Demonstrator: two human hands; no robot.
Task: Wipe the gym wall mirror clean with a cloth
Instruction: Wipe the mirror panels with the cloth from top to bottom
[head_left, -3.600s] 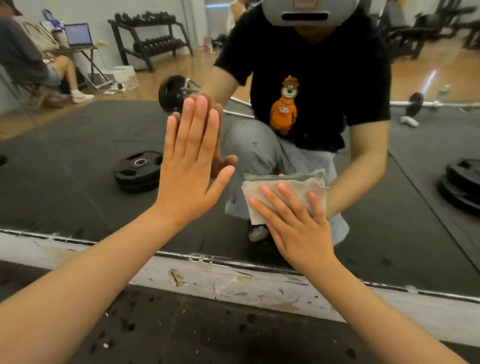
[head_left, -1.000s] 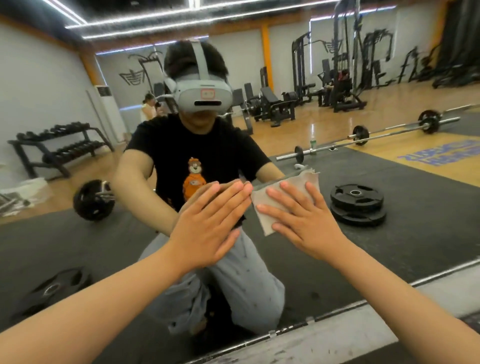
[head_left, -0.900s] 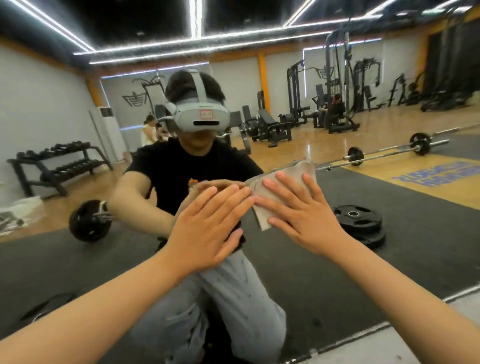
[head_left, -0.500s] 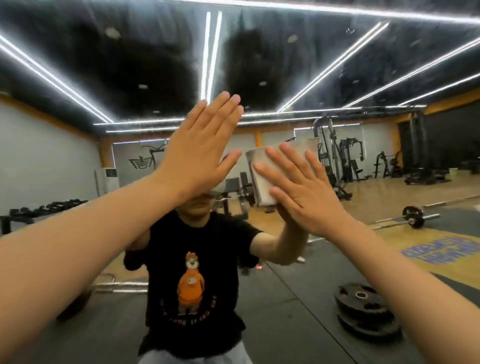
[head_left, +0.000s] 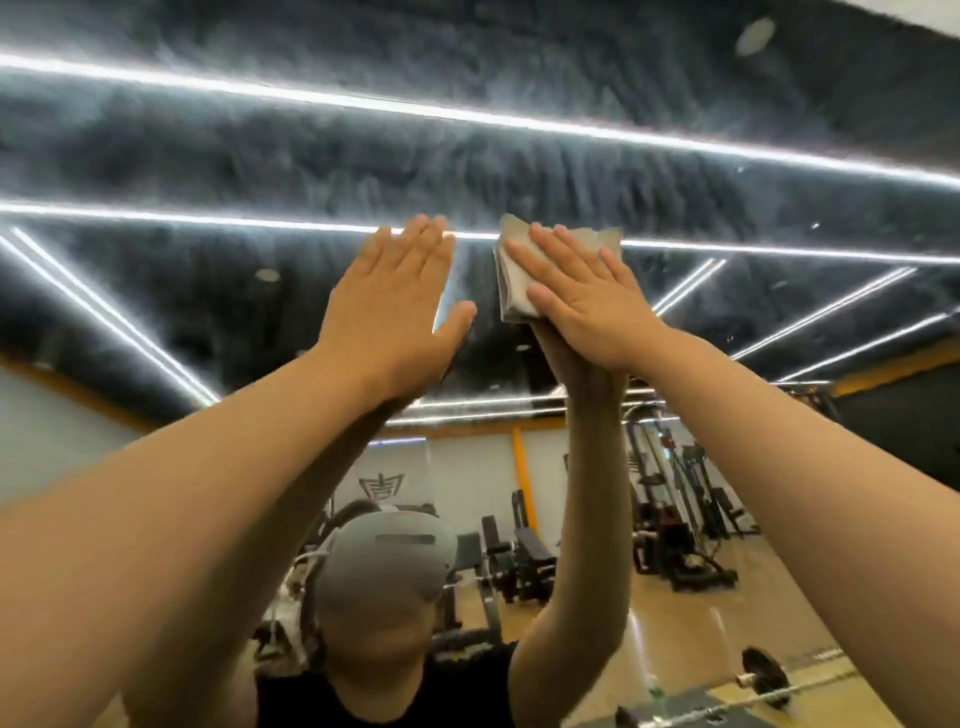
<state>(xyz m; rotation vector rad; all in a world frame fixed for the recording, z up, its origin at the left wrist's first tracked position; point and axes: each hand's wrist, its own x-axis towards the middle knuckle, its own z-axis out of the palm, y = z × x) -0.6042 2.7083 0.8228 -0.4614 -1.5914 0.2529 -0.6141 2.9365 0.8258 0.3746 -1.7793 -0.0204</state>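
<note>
High on the mirror (head_left: 208, 130), presses a folded cloth (head_left: 511, 291) flat under straight fingers of the right hand (head_left: 587, 306); rests the left hand (head_left: 395, 312), open and empty, on the mirror alongside. Seems mid-task, with hazy smears higher up yet to wipe.

The mirror (head_left: 727, 156) is lying bare above and right of the cloth (head_left: 511, 283), toward its top edge, while the left hand (head_left: 390, 316) is sitting just beside the cloth, blocking leftward passage.
</note>
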